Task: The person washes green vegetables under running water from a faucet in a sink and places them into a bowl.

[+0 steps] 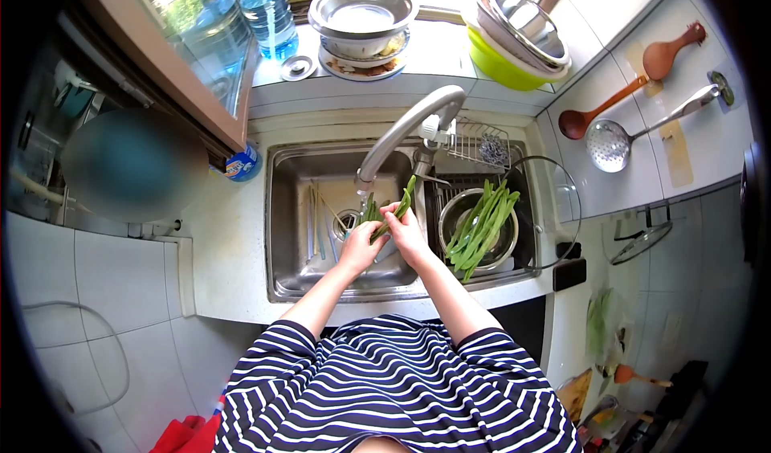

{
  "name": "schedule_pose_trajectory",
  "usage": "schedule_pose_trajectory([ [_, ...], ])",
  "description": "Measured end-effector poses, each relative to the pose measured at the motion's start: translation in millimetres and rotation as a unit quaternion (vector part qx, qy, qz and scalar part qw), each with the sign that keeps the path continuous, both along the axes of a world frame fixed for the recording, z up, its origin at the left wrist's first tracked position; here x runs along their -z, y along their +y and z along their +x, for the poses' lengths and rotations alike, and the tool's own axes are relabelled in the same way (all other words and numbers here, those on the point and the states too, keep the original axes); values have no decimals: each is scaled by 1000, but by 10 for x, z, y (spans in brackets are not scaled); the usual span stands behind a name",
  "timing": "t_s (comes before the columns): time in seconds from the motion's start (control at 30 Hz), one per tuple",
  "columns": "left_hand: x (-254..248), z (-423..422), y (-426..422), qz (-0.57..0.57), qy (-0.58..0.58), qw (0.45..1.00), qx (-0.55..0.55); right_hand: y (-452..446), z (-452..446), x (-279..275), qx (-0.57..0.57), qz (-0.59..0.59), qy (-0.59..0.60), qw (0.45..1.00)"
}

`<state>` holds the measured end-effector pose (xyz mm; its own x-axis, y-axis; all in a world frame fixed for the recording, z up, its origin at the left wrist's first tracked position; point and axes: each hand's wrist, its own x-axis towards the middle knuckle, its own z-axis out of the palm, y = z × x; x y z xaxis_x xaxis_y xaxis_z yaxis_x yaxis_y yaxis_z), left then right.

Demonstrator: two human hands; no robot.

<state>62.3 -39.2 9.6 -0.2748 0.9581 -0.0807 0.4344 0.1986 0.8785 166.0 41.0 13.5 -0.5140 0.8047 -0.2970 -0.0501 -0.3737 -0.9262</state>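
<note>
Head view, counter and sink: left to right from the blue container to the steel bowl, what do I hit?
Blue container → thin sticks → left hand → right hand → steel bowl with green pods lying across it.

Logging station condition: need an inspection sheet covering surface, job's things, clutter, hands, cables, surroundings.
Surface: pale counter around steel sink.
Job's things: held green pods; loose pods lie across steel bowl in sink.
Clutter: thin sticks in left basin; stacked bowls on ledge.
Hands: left hand and right hand both on the held green pods.
Cables: thin loop at left wall; cord or hose, cannot tell.
Surroundings: tap over left basin; skimmer on right wall.
</note>
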Motion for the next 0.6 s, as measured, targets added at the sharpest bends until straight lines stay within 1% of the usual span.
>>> schedule_pose_trajectory([
  [0.03, 14, 63, 10, -6, 3, 1000, -2, 1, 73, -1, 1, -11, -33, 999],
  [0.13, 48, 255, 64, -41, 13, 999, 15, 11, 333, 9, -12, 34, -150, 988],
  [0.17, 70, 327, 57, -54, 13, 998, 23, 28, 443, 135, 2, 89, -183, 979],
  [0.2, 58, 409, 77, -39, 26, 999, 24, 41, 541, 2, 11, 61, -202, 977],
  [0.23, 34, 486, 117, -40, 13, 998, 36, 64, 642, -143, 22, 34, -221, 975],
  [0.27, 26, 574, 166, -39, 10, 998, 51, 85, 757, -31, 64, 7, -191, 980],
  [0.3, -5, 668, 231, -38, 6, 997, 66, 123, 853, -56, 85, 4, -154, 984],
  [0.37, -65, 877, 374, -35, -3, 995, 93, 222, 1119, -139, 90, -56, -134, 985],
  [0.4, -129, 974, 461, -51, -22, 991, 118, 251, 1196, -243, 138, -50, -129, 981],
  [0.43, -270, 1100, 532, -46, -53, 991, 113, 311, 1334, -323, 131, -63, -136, 980],
  [0.5, -240, 1329, 688, -13, -48, 990, 133, 384, 1513, -237, 205, 11, -148, 968],
  [0.53, -241, 1430, 764, -31, -73, 986, 147, 435, 1645, -216, 203, 19, -156, 967],
  [0.57, -241, 1525, 836, -34, -102, 982, 157, 467, 1738, -188, 223, 15, -151, 963],
  [0.6, -211, 1617, 899, -35, -106, 980, 165, 494, 1833, -142, 229, 22, -150, 962],
])
